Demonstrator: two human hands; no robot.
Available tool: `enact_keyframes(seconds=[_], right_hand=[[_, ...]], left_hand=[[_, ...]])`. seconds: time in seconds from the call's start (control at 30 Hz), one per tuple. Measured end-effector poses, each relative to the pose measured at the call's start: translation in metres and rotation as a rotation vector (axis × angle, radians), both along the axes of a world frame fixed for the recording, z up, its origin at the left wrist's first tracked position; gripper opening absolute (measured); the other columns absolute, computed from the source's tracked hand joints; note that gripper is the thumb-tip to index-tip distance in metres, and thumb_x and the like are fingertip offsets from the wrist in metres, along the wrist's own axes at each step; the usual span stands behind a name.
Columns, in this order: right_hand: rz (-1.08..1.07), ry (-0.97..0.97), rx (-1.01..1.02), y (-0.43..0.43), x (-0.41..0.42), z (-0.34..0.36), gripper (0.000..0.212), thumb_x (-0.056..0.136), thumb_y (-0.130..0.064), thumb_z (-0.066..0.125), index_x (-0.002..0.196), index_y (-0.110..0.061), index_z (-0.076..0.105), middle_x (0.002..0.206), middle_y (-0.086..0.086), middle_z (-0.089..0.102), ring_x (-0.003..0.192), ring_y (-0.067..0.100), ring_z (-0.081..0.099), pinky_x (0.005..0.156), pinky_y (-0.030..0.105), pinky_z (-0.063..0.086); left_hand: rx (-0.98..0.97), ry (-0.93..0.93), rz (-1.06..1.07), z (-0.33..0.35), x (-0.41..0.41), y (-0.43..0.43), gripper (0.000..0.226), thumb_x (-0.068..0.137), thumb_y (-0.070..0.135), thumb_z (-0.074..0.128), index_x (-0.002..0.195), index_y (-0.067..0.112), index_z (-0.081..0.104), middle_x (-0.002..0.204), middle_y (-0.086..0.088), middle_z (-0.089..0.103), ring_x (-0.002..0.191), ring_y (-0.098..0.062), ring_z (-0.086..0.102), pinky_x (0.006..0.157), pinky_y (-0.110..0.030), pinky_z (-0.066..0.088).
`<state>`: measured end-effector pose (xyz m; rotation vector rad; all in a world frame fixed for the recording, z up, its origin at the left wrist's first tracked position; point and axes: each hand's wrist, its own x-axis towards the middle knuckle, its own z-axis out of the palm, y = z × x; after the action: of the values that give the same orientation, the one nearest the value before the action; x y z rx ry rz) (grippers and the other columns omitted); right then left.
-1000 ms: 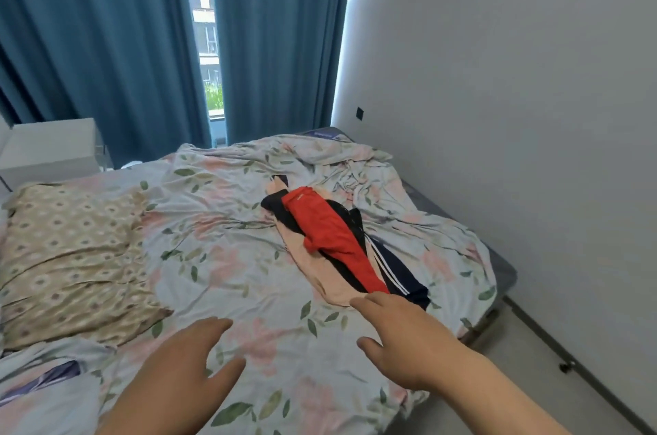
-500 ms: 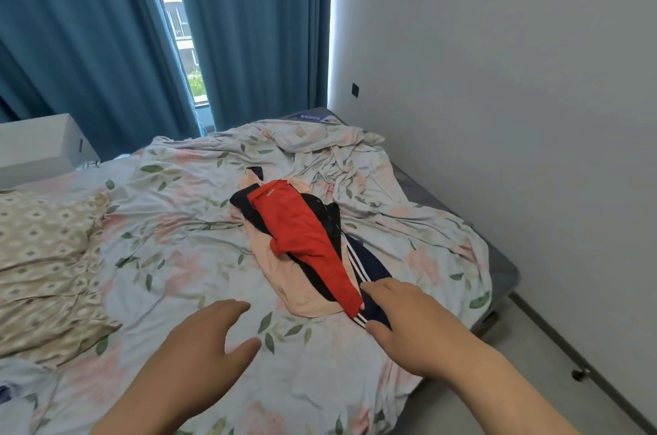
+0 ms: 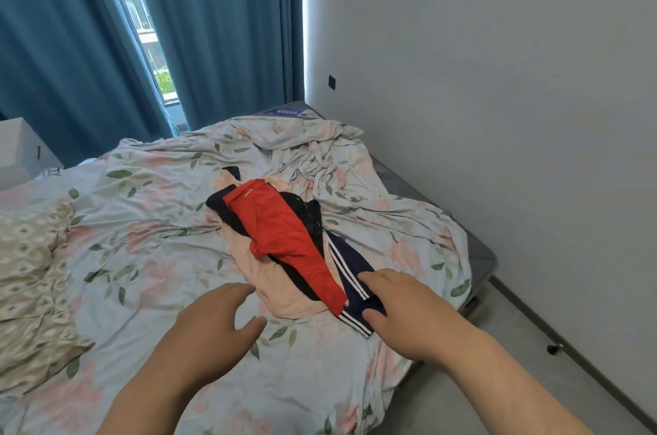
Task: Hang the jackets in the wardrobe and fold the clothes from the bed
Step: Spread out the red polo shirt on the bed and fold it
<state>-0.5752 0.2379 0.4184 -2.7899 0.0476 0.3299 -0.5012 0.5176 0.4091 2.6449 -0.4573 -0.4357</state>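
Clothes pile (image 3: 281,235); right hand (image 3: 409,313) palm-down at its near end, left hand (image 3: 217,324) beside; both grips apart

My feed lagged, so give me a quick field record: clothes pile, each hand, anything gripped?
pile: red garment on top of black garment, peach garment and navy striped garment, all unfolded
place: on the floral sheet
left hand: open, above the sheet beside the peach garment
right hand: open, over the navy striped garment's near end; contact unclear
gripped: nothing
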Motion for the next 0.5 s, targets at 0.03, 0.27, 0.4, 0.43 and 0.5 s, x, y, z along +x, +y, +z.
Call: enact_keyframes(seconds=[0.03, 0.27, 0.4, 0.43, 0.5], right_hand=[[-0.012, 0.002, 0.01, 0.0, 0.0, 0.0, 0.038, 0.096, -0.041, 0.046, 0.132, -0.028, 0.043, 0.133, -0.004, 0.05, 0.12, 0.021, 0.048, 0.099, 0.037, 0.044], [-0.087, -0.005, 0.113, -0.003, 0.015, -0.021, 0.039, 0.097, -0.04, 0.047, 0.133, -0.027, 0.045, 0.13, -0.004, 0.054, 0.117, 0.016, 0.051, 0.096, 0.03, 0.045], [-0.105, 0.038, 0.193, -0.011, 0.034, -0.04, 0.036, 0.096, -0.038, 0.049, 0.13, -0.027, 0.047, 0.13, -0.004, 0.055, 0.116, 0.014, 0.053, 0.094, 0.028, 0.046], [-0.106, 0.055, 0.207, -0.014, 0.041, -0.047, 0.037, 0.096, -0.039, 0.049, 0.132, -0.029, 0.046, 0.131, -0.005, 0.054, 0.117, 0.014, 0.053, 0.094, 0.026, 0.044], [-0.107, 0.082, 0.236, -0.024, 0.059, -0.062, 0.04, 0.096, -0.039, 0.05, 0.135, -0.031, 0.045, 0.132, -0.007, 0.053, 0.119, 0.011, 0.051, 0.09, 0.021, 0.041]], left_hand=[[-0.012, 0.003, -0.005, -0.004, 0.004, 0.0, 0.058, 0.093, 0.052, 0.05, 0.146, 0.033, 0.038, 0.152, 0.016, 0.038, 0.138, -0.004, 0.035, 0.111, -0.025, 0.032], [-0.071, 0.068, 0.026, -0.035, 0.032, -0.004, 0.059, 0.092, 0.05, 0.054, 0.145, 0.029, 0.04, 0.151, 0.012, 0.041, 0.136, -0.007, 0.039, 0.11, -0.028, 0.035], [-0.107, 0.122, 0.069, -0.053, 0.05, -0.01, 0.06, 0.092, 0.047, 0.056, 0.147, 0.028, 0.039, 0.152, 0.011, 0.038, 0.138, -0.007, 0.037, 0.109, -0.028, 0.034], [-0.116, 0.136, 0.085, -0.059, 0.057, -0.013, 0.061, 0.092, 0.046, 0.057, 0.147, 0.028, 0.038, 0.153, 0.01, 0.038, 0.138, -0.008, 0.037, 0.109, -0.028, 0.034], [-0.14, 0.166, 0.136, -0.073, 0.072, -0.02, 0.062, 0.092, 0.044, 0.057, 0.148, 0.029, 0.037, 0.154, 0.009, 0.036, 0.139, -0.009, 0.036, 0.109, -0.028, 0.033]])
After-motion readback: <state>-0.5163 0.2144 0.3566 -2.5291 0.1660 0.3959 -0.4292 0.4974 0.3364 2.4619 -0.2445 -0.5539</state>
